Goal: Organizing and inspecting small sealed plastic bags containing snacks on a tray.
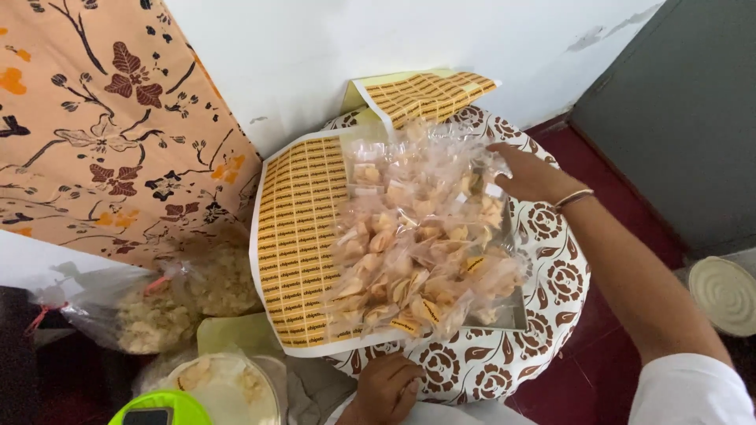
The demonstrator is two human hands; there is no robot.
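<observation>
Hands [529,175] on snack packets [421,236]; tied bags [157,307] nearby.

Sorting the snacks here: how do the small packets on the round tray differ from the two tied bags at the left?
The small packets are many, heaped on the tray over a sheet of yellow stickers; the tied bags are two, much larger, lying off the tray. The packets hold folded golden pieces; the bags hold pale, crumbly-looking ones. The right hand touches the packets; neither hand touches the bags. Both are clear plastic.
</observation>
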